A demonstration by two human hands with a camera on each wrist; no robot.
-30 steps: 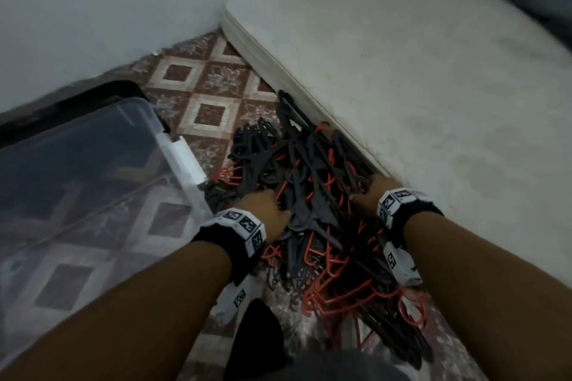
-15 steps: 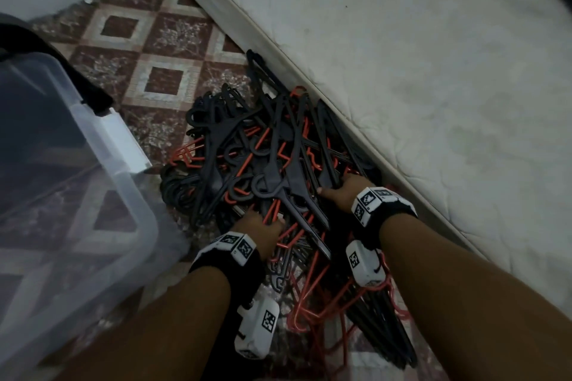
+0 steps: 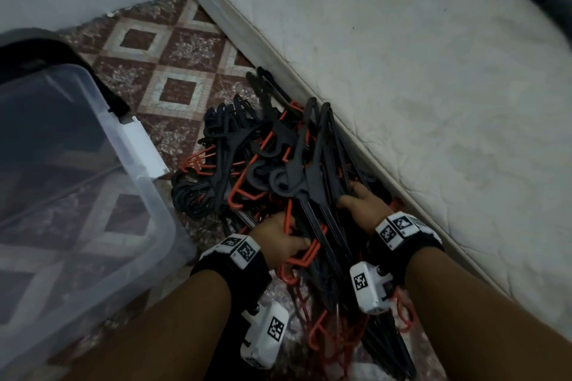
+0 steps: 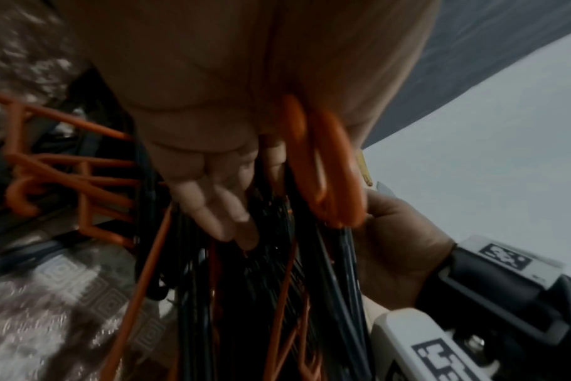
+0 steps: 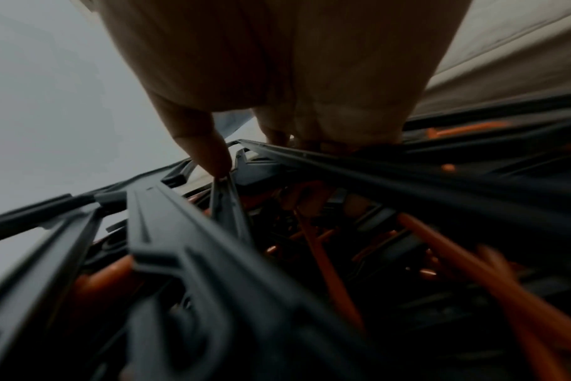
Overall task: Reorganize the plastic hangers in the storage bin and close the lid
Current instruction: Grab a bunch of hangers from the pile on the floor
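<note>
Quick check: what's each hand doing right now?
Left hand: closed around orange hangers in the pile.
Right hand: fingers curled around black hangers.

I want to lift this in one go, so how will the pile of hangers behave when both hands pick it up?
The hangers lie crossed and hooked together, so the pile would probably rise as a tangled clump, with loose ones at the edges likely sliding off. Each looks like thin, stiff plastic, so probably light. The left hand and right hand grip only part of it.
</note>
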